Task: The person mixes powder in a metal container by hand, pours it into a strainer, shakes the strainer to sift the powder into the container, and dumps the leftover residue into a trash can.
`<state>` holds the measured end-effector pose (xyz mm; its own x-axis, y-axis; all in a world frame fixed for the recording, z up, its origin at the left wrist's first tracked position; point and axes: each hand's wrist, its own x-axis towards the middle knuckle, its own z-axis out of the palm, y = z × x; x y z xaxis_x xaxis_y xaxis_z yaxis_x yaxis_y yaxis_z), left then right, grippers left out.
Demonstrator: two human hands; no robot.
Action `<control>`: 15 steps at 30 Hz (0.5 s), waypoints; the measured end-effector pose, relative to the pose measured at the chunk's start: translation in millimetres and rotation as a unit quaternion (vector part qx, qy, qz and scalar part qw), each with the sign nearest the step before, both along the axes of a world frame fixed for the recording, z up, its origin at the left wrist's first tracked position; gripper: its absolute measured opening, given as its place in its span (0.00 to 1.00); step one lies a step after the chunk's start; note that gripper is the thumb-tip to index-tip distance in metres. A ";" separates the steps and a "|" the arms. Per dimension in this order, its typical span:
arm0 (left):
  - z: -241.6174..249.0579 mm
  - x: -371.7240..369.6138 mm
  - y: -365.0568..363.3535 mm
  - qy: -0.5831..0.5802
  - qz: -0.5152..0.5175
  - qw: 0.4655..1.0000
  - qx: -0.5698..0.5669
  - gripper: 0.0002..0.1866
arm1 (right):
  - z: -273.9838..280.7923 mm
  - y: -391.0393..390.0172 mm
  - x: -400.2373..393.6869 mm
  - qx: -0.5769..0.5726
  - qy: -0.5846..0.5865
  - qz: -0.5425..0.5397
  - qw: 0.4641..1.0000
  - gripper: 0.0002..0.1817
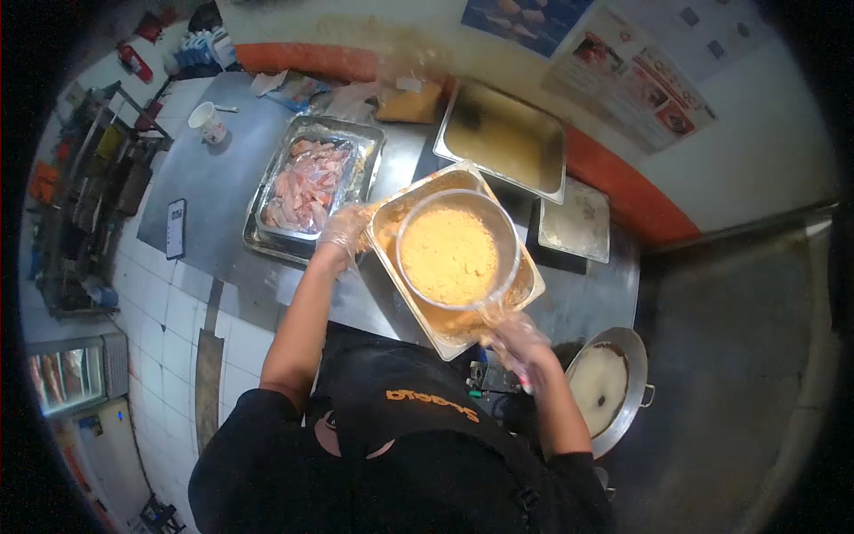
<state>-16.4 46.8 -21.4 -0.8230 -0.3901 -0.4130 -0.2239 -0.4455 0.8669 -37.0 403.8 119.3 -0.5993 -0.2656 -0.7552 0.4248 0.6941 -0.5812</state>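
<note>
A round sieve (511, 238) heaped with yellow, crumbly breading flour (449, 255) sits over a rectangular metal pan (431, 322), its inner walls coated with the same flour. My left hand (342, 233), in a clear plastic glove, is closed on the pan's left rim, its fingertips partly hidden. At the near right side of the sieve, my gloved right hand (519, 343) wraps around the handle, whose red-and-white end pokes out below the fist. Flour sticks to this glove.
Left of the pan lies a tray of raw meat pieces (307, 187). Behind stands a deep metal pan of yellowish liquid (507, 138), near a lidded container (574, 221). A large wok (614, 383) stands at right. A phone (175, 229) and cup (207, 123) rest at left.
</note>
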 end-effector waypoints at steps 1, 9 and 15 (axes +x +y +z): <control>0.9 -1.5 -3.6 0.005 0.003 1.000 -0.011 0.13 | 5.9 -4.6 -1.4 0.024 0.013 0.032 0.999 0.18; 14.0 -2.9 -1.6 -0.038 -0.007 0.999 -0.026 0.13 | -36.9 30.9 -8.6 -0.026 0.007 0.047 0.999 0.13; 13.2 -0.9 -1.0 -0.034 -0.019 0.999 0.002 0.14 | -52.7 12.8 -6.5 -0.087 0.052 0.002 0.995 0.19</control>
